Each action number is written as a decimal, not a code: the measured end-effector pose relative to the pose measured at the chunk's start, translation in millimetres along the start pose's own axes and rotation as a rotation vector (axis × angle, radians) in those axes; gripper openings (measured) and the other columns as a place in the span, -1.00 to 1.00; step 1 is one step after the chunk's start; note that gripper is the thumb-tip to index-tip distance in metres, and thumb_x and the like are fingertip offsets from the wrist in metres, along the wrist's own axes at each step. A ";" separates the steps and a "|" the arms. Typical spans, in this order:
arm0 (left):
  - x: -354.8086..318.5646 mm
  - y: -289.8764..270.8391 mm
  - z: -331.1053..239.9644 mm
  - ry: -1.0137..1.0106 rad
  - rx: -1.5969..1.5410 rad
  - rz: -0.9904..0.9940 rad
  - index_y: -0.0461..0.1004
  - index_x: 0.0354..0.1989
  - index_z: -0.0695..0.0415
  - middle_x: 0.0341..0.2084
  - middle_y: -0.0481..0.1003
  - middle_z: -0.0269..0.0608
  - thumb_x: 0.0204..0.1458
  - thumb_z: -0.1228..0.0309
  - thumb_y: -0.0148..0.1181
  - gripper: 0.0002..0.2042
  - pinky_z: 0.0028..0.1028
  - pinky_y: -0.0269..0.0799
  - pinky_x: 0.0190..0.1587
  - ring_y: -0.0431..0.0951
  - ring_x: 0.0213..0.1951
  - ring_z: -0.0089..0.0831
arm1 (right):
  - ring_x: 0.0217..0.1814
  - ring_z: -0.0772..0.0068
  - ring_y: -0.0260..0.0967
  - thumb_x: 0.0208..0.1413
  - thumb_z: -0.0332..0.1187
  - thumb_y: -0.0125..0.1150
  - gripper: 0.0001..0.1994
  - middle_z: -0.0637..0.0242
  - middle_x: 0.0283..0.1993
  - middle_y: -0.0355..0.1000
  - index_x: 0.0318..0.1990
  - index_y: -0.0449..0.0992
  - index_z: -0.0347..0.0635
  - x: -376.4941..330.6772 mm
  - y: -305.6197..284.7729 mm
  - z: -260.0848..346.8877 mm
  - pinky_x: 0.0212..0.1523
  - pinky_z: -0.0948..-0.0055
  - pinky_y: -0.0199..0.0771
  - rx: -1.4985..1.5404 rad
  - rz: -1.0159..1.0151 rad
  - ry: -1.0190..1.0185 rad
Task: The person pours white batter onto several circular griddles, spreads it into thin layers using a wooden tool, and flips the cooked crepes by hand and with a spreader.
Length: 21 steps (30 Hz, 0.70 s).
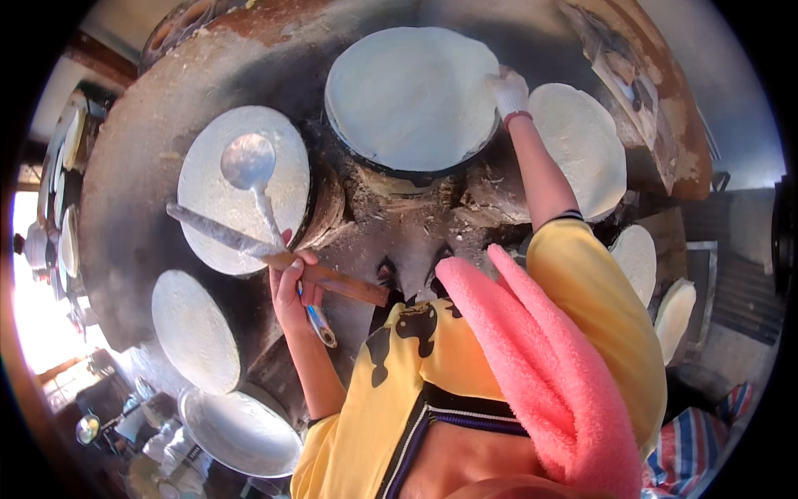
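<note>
My left hand (pixel 293 287) is closed around two tools, a metal ladle (pixel 248 160) and a long flat wooden spatula (pixel 332 281). Pale batter coats the ladle and the spatula's far end. Both are held above a round pale flatbread (pixel 208 195) on the left griddle. At the far middle, my right hand (pixel 509 91), in a white glove, pinches the right edge of a large smooth flatbread (pixel 411 96). That sheet lies over a round dark griddle (pixel 420 176); the fingertips are partly hidden at its rim.
Another flatbread (pixel 578 150) lies right of my right arm, with smaller ones (pixel 635 264) farther down. At lower left are an oval flatbread (pixel 195 331) and a wide metal basin (pixel 241 432) with white residue. A pink towel (pixel 549 358) hangs over my shoulder.
</note>
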<state>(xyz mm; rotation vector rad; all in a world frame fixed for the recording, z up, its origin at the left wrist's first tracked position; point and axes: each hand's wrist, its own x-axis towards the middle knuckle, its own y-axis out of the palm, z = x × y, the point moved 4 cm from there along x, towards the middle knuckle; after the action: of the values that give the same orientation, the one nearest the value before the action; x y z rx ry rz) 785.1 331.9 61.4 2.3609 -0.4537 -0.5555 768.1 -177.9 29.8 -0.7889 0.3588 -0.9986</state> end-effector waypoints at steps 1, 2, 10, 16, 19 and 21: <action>-0.3 0.8 -0.6 0.005 -0.006 -0.009 0.06 0.18 0.26 -0.40 0.45 -0.07 0.01 0.57 -0.07 -0.50 -0.68 0.02 -0.84 0.08 -0.84 -0.71 | -0.16 0.26 0.47 -0.12 -0.18 0.20 -0.57 0.08 -0.20 0.50 -0.11 0.48 -0.28 -5.5 -3.1 7.8 -0.14 0.37 0.40 -0.003 0.008 -0.008; -1.1 2.4 -0.7 0.010 0.004 0.001 0.06 0.18 0.26 -0.40 0.45 -0.07 0.01 0.57 -0.07 -0.50 -0.68 0.02 -0.84 0.09 -0.84 -0.71 | -0.15 0.24 0.47 -0.11 -0.22 0.19 -0.59 0.07 -0.19 0.50 -0.09 0.48 -0.23 -10.7 -7.7 15.9 -0.13 0.36 0.39 0.129 -0.048 -0.083; 9.7 -4.5 3.9 -0.027 0.018 0.101 0.05 0.21 0.23 -0.37 0.43 -0.04 0.05 0.59 -0.14 -0.52 -0.69 0.02 -0.79 0.05 -0.82 -0.72 | -0.14 0.33 0.43 -0.05 -0.26 0.15 -0.60 0.22 -0.14 0.50 -0.05 0.45 -0.25 -66.7 -61.4 99.9 -0.06 0.41 0.34 -0.005 -0.389 -0.401; 10.1 2.7 19.8 -0.063 0.182 0.097 0.07 0.20 0.21 -0.43 0.40 -0.16 0.02 0.54 -0.08 -0.50 -0.71 0.00 -0.81 0.05 -0.81 -0.72 | -0.14 0.00 0.42 -0.06 -0.27 0.10 -0.76 -0.12 -0.27 0.44 -0.30 0.52 -0.23 -51.6 -145.4 -23.5 -0.16 0.23 0.43 0.722 -0.488 -0.134; 9.7 38.5 39.0 -0.121 0.227 0.220 0.03 0.23 0.23 -0.41 0.40 -0.16 0.05 0.53 -0.09 -0.49 -0.72 -0.01 -0.81 0.02 -0.82 -0.75 | -0.12 0.22 0.43 -0.04 -0.25 0.12 -0.66 0.11 -0.17 0.48 -0.11 0.47 -0.24 -69.2 -211.7 -111.6 -0.09 0.38 0.37 0.130 -0.617 0.071; 17.8 65.1 59.4 -0.160 0.269 0.281 0.03 0.23 0.23 -0.41 0.40 -0.17 0.06 0.53 -0.09 -0.49 -0.72 -0.01 -0.81 0.01 -0.82 -0.75 | -0.11 0.29 0.43 -0.03 -0.25 0.13 -0.62 0.19 -0.14 0.49 -0.05 0.45 -0.24 -78.4 -236.2 -167.3 -0.06 0.42 0.35 -0.048 -0.637 0.171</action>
<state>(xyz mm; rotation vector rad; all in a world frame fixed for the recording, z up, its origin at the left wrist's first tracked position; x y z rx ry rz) 759.3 245.8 59.3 2.4525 -0.9691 -0.5813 482.8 -253.1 83.7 -0.8842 0.2806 -1.6661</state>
